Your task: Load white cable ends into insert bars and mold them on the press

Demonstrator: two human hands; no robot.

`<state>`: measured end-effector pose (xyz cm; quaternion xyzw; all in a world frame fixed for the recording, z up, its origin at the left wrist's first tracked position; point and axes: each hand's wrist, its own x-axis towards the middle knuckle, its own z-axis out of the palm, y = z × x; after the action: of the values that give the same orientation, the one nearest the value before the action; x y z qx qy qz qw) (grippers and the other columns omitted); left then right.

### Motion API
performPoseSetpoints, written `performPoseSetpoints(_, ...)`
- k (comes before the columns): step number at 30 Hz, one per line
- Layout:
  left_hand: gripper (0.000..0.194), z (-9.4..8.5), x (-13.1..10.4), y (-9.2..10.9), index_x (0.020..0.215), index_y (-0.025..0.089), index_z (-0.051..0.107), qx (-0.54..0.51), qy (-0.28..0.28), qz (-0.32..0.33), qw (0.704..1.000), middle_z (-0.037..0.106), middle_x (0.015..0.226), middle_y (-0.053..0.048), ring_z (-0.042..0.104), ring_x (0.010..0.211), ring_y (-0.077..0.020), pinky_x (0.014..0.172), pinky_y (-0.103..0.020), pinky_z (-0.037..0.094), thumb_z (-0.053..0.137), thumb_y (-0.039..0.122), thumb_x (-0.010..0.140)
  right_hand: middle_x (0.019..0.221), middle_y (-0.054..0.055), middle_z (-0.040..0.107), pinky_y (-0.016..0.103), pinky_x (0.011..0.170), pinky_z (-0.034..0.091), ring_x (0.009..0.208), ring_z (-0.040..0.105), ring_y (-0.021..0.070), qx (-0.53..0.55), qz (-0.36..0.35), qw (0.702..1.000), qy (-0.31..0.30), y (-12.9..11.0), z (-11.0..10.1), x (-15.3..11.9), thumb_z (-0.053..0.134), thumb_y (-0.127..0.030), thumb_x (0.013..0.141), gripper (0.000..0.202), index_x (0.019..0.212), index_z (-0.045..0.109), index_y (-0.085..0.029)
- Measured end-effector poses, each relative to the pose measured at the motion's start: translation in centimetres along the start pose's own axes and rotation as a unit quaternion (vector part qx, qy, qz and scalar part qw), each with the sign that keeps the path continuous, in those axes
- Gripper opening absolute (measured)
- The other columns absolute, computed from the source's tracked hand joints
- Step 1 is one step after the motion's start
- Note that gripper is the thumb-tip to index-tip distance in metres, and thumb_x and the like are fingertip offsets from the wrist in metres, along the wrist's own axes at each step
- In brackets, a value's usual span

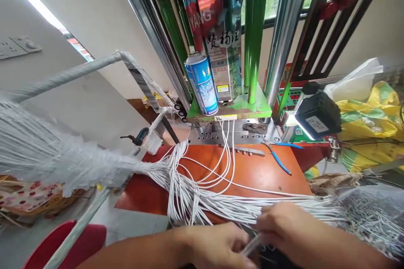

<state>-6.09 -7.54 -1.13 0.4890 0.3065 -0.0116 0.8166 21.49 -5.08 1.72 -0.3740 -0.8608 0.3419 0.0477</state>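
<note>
A thick bundle of white cables lies across the orange-brown worktop, looped in a loose knot at the left. Close to the front edge, my left hand and my right hand are nearly together, fingers curled. Between them runs a short, pale length of white cable, gripped from both sides and blurred by motion. Several cables rise from the bundle into the green press behind. Parts of my fingertips are hidden.
Blue-handled pliers lie at the worktop's right rear. A blue spray can stands on the press plate. A black lamp juts in at the right, above cable ends with metal tips. A wrapped frame carries cables at left.
</note>
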Motion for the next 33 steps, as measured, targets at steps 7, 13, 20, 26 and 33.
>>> performPoseSetpoints(7,0.046,-0.5,4.7,1.8,0.094,0.014,0.064,-0.130,0.096,0.044,0.986,0.058,0.062,0.002,0.046,0.040,-0.0062,0.038,-0.016,0.036,0.073,0.058,0.087,0.073,0.000,0.065,0.026,0.063,0.040,0.069,0.058,0.0153,0.063,0.045,0.994,0.083,4.6,-3.0,0.1,0.051,-0.035,0.103,0.034,0.074,0.063,-0.021)
performPoseSetpoints(13,0.046,-1.4,7.3,5.4,0.092,0.012,0.063,-0.140,0.063,0.075,0.985,0.060,0.063,0.000,0.051,0.042,-0.0064,0.041,-0.015,0.039,0.073,0.056,0.087,0.086,0.004,0.074,0.030,0.075,0.053,0.082,0.068,0.0203,0.293,0.069,0.942,0.150,6.3,-4.0,1.3,0.069,-0.045,0.091,0.026,0.091,0.076,-0.020)
performPoseSetpoints(20,0.043,-1.6,10.2,8.0,0.091,0.011,0.065,-0.136,0.069,0.088,0.984,0.059,0.065,0.000,0.052,0.044,-0.0071,0.044,-0.018,0.042,0.074,0.053,0.085,0.100,0.010,0.074,0.036,0.080,0.057,0.093,0.069,0.0250,0.340,0.111,0.851,0.384,7.8,-2.5,4.1,0.068,-0.062,0.088,0.050,0.111,0.071,-0.018)
performPoseSetpoints(26,0.040,-5.3,12.1,8.7,0.088,0.013,0.062,-0.136,0.181,0.151,0.962,0.045,0.054,0.008,0.028,0.037,-0.0022,0.037,-0.017,0.017,0.075,0.051,0.084,0.115,0.011,0.072,0.038,0.089,0.057,0.103,0.069,0.0229,0.136,0.055,0.919,0.365,8.1,-1.1,7.5,0.023,-0.043,0.110,0.051,0.128,0.065,-0.020)
performPoseSetpoints(33,0.049,-9.9,9.4,5.7,0.093,0.011,0.063,-0.101,0.312,0.147,0.933,0.063,0.067,-0.001,0.060,0.048,-0.0111,0.043,-0.020,0.046,0.081,0.054,0.077,0.097,0.014,0.064,0.041,0.080,0.041,0.099,0.055,0.0307,-0.084,0.114,0.930,0.339,7.8,1.5,10.9,0.044,-0.018,0.099,0.026,0.100,0.070,-0.018)
